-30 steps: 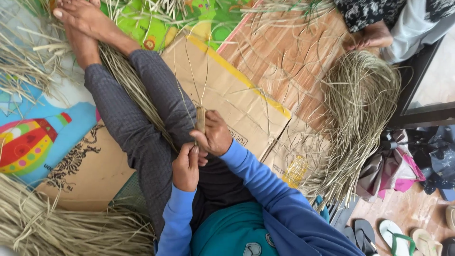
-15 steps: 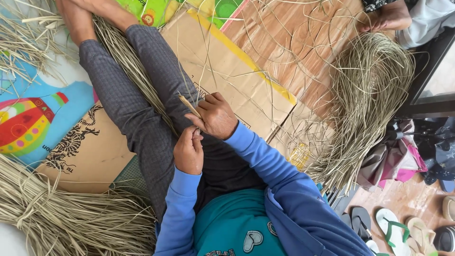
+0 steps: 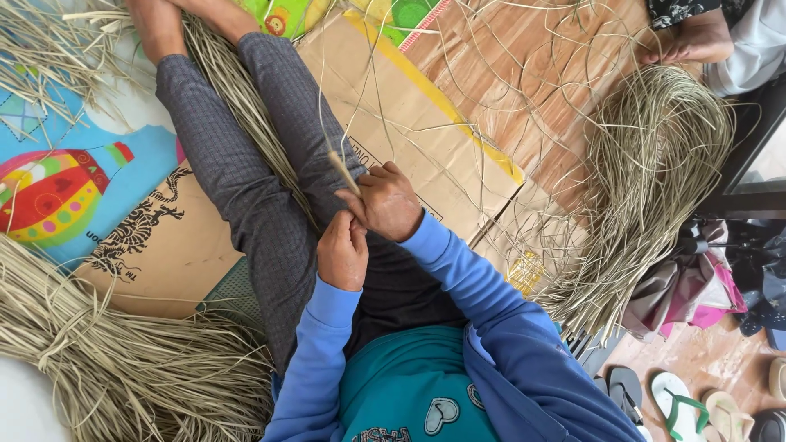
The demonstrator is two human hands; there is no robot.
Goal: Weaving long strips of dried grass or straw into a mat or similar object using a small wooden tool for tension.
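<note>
Dried leaf strip [image 3: 342, 170] sits over the lap, pinched in closed fingers of the right hand [image 3: 386, 202]. Left hand [image 3: 342, 252] touches it just below, fingers curled shut on the strip's lower end. Cardboard sheet [image 3: 409, 106] lies beside the legs.

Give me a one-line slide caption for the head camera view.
Seated person's left hand and right hand pinch a dried straw strip over their lap.

Bright even daylight, soft faint shadows, sharp focus, no glare
</note>
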